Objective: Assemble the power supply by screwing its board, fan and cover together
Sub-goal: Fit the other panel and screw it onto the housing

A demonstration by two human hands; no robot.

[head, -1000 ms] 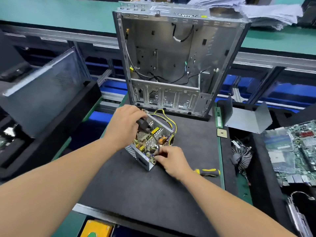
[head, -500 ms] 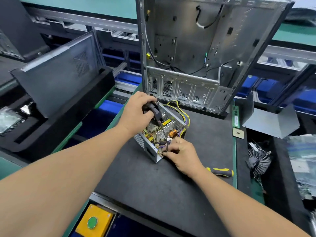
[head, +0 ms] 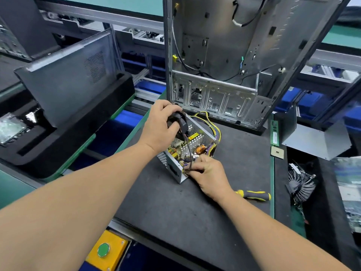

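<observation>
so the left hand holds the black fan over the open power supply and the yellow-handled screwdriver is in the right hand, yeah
Not quite. In the head view the screwdriver lies on the black mat, beside the right wrist. The right hand pinches the fan's wire at the power supply corner. The left hand does hold the fan over it.

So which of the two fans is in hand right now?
The small black fan, gripped by the left hand over the open power supply; the finned cooler fan lies untouched far right.

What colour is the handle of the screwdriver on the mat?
The screwdriver has a yellow and black handle, seen in the head view.
</observation>
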